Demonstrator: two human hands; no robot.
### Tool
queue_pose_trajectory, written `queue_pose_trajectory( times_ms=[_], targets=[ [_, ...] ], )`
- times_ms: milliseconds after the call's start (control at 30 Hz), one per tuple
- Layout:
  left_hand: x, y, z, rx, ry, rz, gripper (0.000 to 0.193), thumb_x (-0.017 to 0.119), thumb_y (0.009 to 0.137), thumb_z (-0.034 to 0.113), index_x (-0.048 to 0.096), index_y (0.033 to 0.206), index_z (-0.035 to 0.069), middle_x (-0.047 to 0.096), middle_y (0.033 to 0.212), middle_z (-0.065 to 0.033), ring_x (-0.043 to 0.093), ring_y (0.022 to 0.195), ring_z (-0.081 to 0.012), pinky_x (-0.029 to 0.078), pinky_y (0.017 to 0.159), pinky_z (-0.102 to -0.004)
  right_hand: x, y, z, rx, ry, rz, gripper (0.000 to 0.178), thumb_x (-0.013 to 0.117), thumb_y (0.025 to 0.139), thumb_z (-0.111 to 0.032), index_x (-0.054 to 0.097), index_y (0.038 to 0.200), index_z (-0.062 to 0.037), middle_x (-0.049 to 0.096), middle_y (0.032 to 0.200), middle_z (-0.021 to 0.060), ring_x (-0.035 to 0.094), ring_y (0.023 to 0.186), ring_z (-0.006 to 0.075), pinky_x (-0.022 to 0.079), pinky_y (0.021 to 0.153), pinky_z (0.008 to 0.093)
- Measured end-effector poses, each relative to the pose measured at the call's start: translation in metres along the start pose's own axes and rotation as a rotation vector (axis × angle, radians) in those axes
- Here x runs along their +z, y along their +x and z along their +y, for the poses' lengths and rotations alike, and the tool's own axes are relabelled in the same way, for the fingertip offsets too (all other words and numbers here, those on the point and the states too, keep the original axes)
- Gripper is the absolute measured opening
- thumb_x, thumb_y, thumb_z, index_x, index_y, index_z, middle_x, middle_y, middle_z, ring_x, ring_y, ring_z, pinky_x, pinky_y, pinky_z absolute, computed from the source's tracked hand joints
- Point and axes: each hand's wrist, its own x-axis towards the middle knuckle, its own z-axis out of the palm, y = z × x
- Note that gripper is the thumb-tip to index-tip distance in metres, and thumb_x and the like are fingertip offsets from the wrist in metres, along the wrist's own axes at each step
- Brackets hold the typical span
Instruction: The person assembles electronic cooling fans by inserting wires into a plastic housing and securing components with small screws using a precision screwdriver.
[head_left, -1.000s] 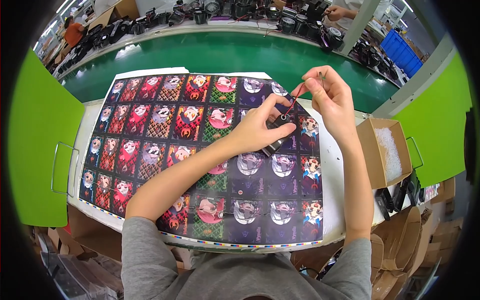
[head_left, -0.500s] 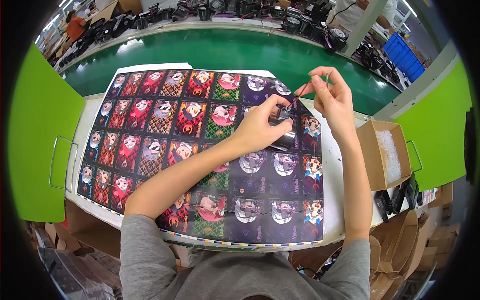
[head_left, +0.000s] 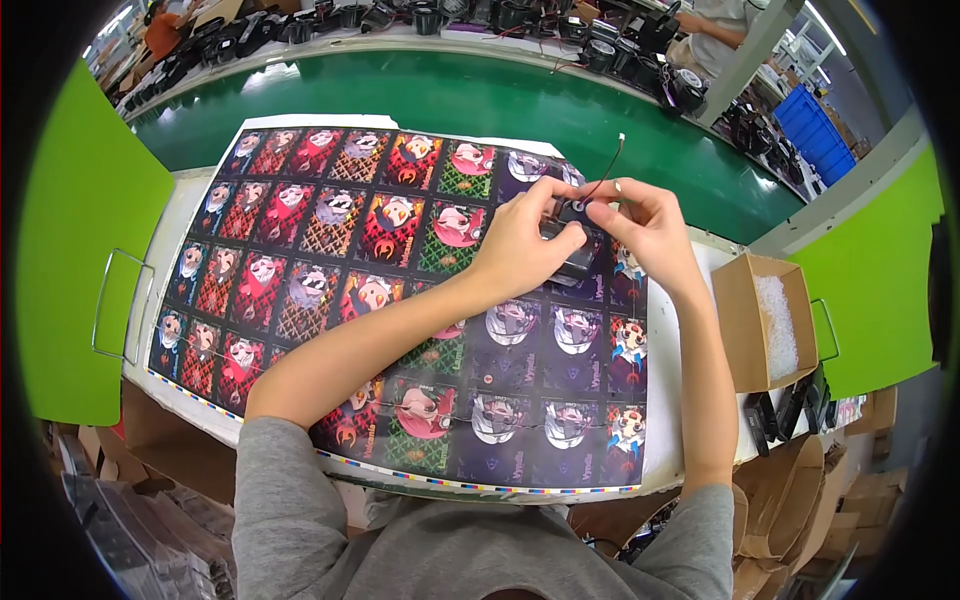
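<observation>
Over the sheet (head_left: 330, 205), black part (head_left: 580, 264) was gripped by left hand (head_left: 525, 240), likely for steadiness, right hand (head_left: 645, 230) narrowed at wire (head_left: 613, 163), hold unclear.

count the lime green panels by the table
2: the left panel beyond the left end of the table, the right panel beyond its right end. None seems hidden.

Sheet (head_left: 370, 260) on table (head_left: 668, 370), device (head_left: 580, 264) over sheet; belt (head_left: 430, 100) behind table; box (head_left: 738, 335) right of sheet, pellets (head_left: 778, 325) in box.
</observation>
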Motion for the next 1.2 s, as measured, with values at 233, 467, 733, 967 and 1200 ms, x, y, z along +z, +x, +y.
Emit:
queue_pose_trajectory(
  times_ms=[233,467,733,967,1200],
  targets=[
    [-0.002,0.001,0.007,0.048,0.06,-0.006,0.031,0.06,0.069,0.016,0.052,0.095,0.001,0.057,0.073,-0.0135,0.057,0.066,-0.0229,0.045,0.061,-0.0327,0.012,-0.002,0.001,-0.211,-0.366,0.108,0.014,0.064,0.07,-0.003,0.063,0.084,0.0011,0.051,0.067,0.004,0.036,0.049,0.0089,0.03,0.046,0.0252],
    [-0.005,0.001,0.009,0.109,0.181,-0.026,0.031,0.059,0.07,0.017,0.051,0.097,0.003,0.055,0.071,-0.0132,0.055,0.069,-0.027,0.044,0.063,-0.0369,0.01,-0.002,0.001,-0.18,-0.31,0.093,0.013,0.066,0.068,-0.003,0.063,0.08,0.0009,0.05,0.065,0.0041,0.036,0.049,0.0096,0.03,0.046,0.0251],
    [-0.001,0.0,-0.003,0.072,-0.089,-0.12,0.025,0.048,0.078,0.008,0.047,0.103,0.001,0.059,0.087,-0.015,0.058,0.083,-0.0231,0.044,0.073,-0.0323,0.006,-0.001,0.003,-0.054,-0.124,0.043,0.01,0.065,0.07,0.0,0.062,0.078,0.0034,0.053,0.069,0.0009,0.035,0.053,0.0046,0.029,0.047,0.0222],
    [-0.001,0.001,-0.011,0.011,-0.267,-0.17,0.02,0.045,0.086,0.009,0.046,0.104,-0.001,0.059,0.091,-0.0114,0.056,0.086,-0.0146,0.043,0.076,-0.0272,0.005,-0.001,0.001,-0.019,-0.014,-0.027,0.009,0.062,0.073,0.004,0.06,0.081,0.0044,0.057,0.072,0.0013,0.045,0.06,0.0023,0.036,0.051,0.0175],
    [-0.001,0.002,-0.002,0.144,-0.046,-0.12,0.018,0.045,0.085,0.008,0.047,0.1,-0.001,0.058,0.081,-0.0135,0.058,0.075,-0.0191,0.044,0.067,-0.0304,0.003,-0.002,0.001,0.003,0.073,-0.057,0.008,0.061,0.074,0.005,0.06,0.082,0.0033,0.058,0.072,0.0018,0.049,0.059,0.002,0.038,0.052,0.0159]
  ],
)
